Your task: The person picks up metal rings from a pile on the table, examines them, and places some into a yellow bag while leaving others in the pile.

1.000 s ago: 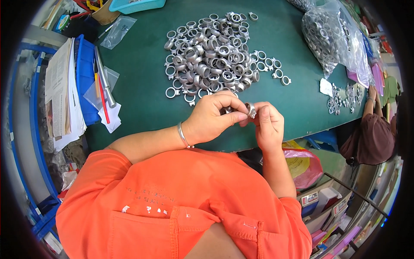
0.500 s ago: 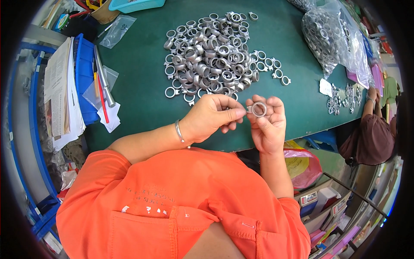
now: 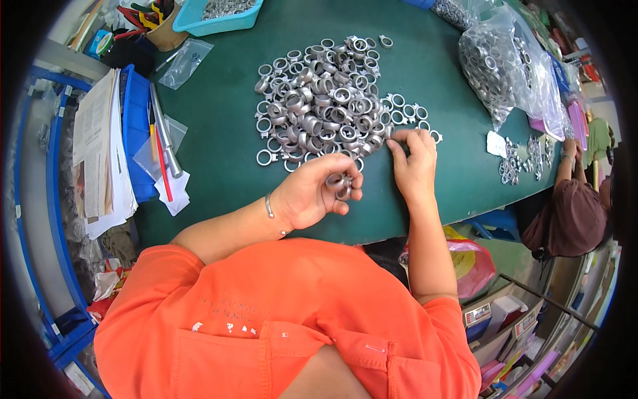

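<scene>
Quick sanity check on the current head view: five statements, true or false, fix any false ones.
1. The left hand holds metal rings. True.
2. The right hand holds a red pen. False: its fingertips are at the right side of the metal-ring pile.
3. The silver bracelet is on the right wrist. False: left wrist.
4. A light-blue tray contains small metal parts. True.
5. The tabletop is white. False: green.
</scene>
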Tool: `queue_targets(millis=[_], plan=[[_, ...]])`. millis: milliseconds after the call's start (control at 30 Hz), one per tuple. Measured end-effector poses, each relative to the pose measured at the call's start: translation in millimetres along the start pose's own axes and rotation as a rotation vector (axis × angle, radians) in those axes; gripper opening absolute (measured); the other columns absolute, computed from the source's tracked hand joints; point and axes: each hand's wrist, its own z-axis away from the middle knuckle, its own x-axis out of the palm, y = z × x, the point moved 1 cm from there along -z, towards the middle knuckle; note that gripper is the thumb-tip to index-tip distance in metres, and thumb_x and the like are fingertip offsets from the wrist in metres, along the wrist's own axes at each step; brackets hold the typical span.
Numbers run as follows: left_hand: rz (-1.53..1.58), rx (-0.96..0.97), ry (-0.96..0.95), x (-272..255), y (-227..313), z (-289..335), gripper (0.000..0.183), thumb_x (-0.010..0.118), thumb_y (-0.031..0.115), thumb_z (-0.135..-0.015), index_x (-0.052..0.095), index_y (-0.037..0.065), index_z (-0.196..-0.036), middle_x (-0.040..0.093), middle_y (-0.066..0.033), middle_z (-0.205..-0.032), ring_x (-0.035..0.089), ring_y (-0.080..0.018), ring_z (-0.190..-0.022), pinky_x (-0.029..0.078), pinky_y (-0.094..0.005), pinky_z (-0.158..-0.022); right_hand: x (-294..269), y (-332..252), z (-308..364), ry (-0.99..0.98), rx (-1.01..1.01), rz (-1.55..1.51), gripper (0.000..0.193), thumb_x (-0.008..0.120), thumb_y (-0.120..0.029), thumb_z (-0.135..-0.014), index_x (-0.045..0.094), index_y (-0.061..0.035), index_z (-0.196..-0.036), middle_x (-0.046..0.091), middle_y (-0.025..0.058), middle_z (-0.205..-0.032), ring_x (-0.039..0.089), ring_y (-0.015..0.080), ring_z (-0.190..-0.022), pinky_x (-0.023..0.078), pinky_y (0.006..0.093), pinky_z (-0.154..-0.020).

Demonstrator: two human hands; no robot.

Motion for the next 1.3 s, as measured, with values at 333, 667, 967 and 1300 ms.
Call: queue_targets(millis=[333, 667, 967, 1300], plan=[[-0.223, 0.05, 0.044, -0.6, -4.1, -7.0, 0.008, 0.059, 0.013, -0.087, 0.055, 0.007, -0.089, 0.054, -0.0002, -0.075, 0.054, -0.0078, -0.065, 0.036, -0.0184, -0.043, 9.6, 0.0, 0.8, 0.053, 0.101, 0.014, 0.015, 0.066, -0.012, -0.077, 0.055, -0.0062, -0.083, 0.057, 0.0062, -0.077, 0.053, 0.0241, -0.075, 0.037, 0.0366, -0.071], [-0.345, 0.157, 0.094, -0.5, -0.9, -2.6, 0.012, 0.062, 0.008, -0.083, 0.059, 0.001, -0.093, 0.057, -0.0027, -0.076, 0.054, -0.0068, -0.063, 0.038, -0.0175, -0.043, -2.6, -29.9, 33.4, 0.026, 0.136, -0.951, 0.034, 0.065, 0.011, -0.073, 0.043, -0.0017, -0.097, 0.055, 0.0085, -0.089, 0.052, 0.0117, -0.079, 0.044, 0.0236, -0.075], [-0.491, 0.2, 0.105, 6.9, -0.4, -0.9, 0.01, 0.066, 0.005, -0.079, 0.062, 0.001, -0.087, 0.058, -0.0027, -0.073, 0.052, -0.0059, -0.06, 0.036, -0.0166, -0.044, -14.9, -51.3, 42.1, -0.006, -0.268, -0.555, 0.031, 0.061, 0.013, -0.069, 0.05, -0.0016, -0.094, 0.057, 0.0111, -0.085, 0.057, 0.0222, -0.076, 0.046, 0.0299, -0.068], [-0.948, 0.683, -0.022, -0.4, -7.3, -3.3, 0.009, 0.065, 0.003, -0.079, 0.062, 0.001, -0.088, 0.055, 0.0002, -0.075, 0.053, -0.0058, -0.061, 0.042, -0.0188, -0.051, -12.4, -42.5, 42.2, -0.281, 0.459, -1.282, 0.023, 0.053, -0.012, -0.09, 0.052, 0.0034, -0.107, 0.06, 0.0089, -0.087, 0.056, 0.0128, -0.075, 0.048, 0.0256, -0.066]])
